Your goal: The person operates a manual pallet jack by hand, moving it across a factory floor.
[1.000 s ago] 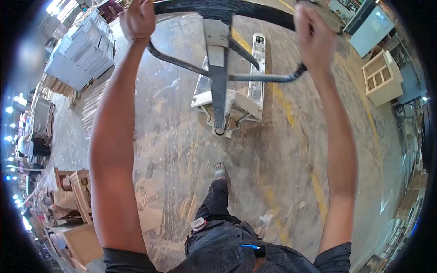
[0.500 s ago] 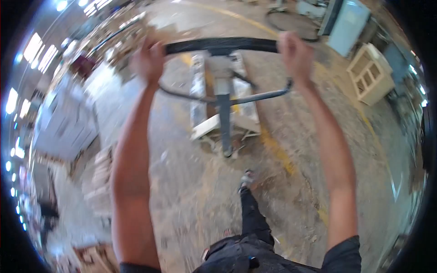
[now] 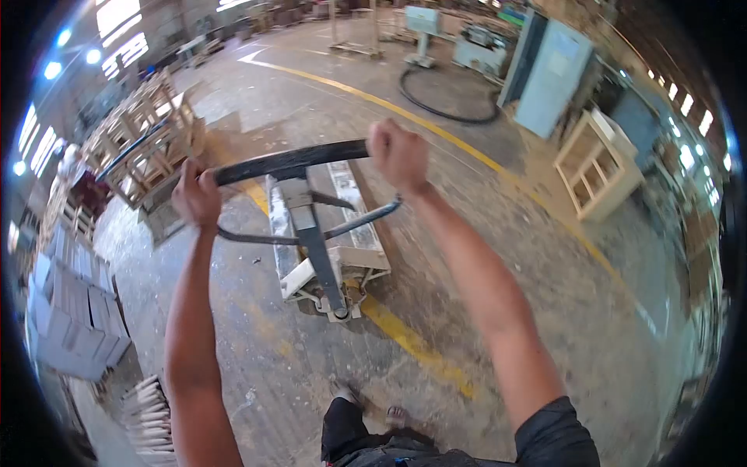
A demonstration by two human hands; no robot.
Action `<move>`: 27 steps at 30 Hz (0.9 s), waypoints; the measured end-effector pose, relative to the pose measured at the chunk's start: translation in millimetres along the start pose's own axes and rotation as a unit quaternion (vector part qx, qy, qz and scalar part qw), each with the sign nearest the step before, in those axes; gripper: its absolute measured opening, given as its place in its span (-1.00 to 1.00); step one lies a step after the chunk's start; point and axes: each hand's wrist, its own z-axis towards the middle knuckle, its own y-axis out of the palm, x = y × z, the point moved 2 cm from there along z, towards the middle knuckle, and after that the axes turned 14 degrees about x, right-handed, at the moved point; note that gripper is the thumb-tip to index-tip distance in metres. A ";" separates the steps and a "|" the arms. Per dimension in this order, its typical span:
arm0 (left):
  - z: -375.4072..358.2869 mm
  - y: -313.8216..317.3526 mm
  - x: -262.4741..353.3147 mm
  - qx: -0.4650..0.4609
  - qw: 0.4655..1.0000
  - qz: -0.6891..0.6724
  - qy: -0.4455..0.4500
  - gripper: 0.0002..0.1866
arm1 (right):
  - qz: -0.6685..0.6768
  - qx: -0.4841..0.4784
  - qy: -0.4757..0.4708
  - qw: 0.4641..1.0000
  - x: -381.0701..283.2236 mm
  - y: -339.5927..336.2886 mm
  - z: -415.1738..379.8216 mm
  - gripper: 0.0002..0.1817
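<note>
A pallet jack (image 3: 333, 265) stands on the floor in front of me, its two long, scuffed pale forks pointing away. Its wide black handle (image 3: 288, 161) spans the space between my hands, joined to a grey steering bar and a curved lower loop. My left hand (image 3: 197, 194) is closed around the handle's left end. At the right end, my right hand (image 3: 398, 156) grips it, fingers wrapped round. The handle tilts, with its right end higher in view. Nothing lies on the visible part of the forks.
Wooden frames (image 3: 140, 148) are stacked at the left, near a person (image 3: 82, 180). White stacked boxes (image 3: 74, 303) stand at lower left. To the right are a wooden cabinet frame (image 3: 597, 167) and a pale blue metal cabinet (image 3: 554, 82). A black hose (image 3: 443, 115) curves across the floor.
The pallet jack and both my hands have shifted left and down in view, and the handle now tilts. My view has lifted and turned right, showing more of the hall. Both hands keep their grip.
</note>
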 end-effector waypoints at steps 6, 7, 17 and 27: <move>41.8 182.1 -62.5 0.005 1.000 0.013 -0.007 -0.80 | -0.023 0.035 -0.040 0.998 109.6 148.1 54.9 -0.74; 46.1 214.1 -77.0 0.025 1.000 -0.007 0.006 -0.78 | -0.015 0.045 -0.066 0.997 130.9 175.1 69.2 -0.74; 118.6 508.0 -161.4 -0.069 0.994 -0.078 -0.020 -0.72 | -0.058 0.028 -0.015 0.998 325.5 412.4 180.7 -0.73; 171.8 772.8 -254.0 -0.018 1.000 -0.017 -0.004 -0.84 | -0.006 0.051 -0.057 0.997 540.0 706.3 289.6 -0.75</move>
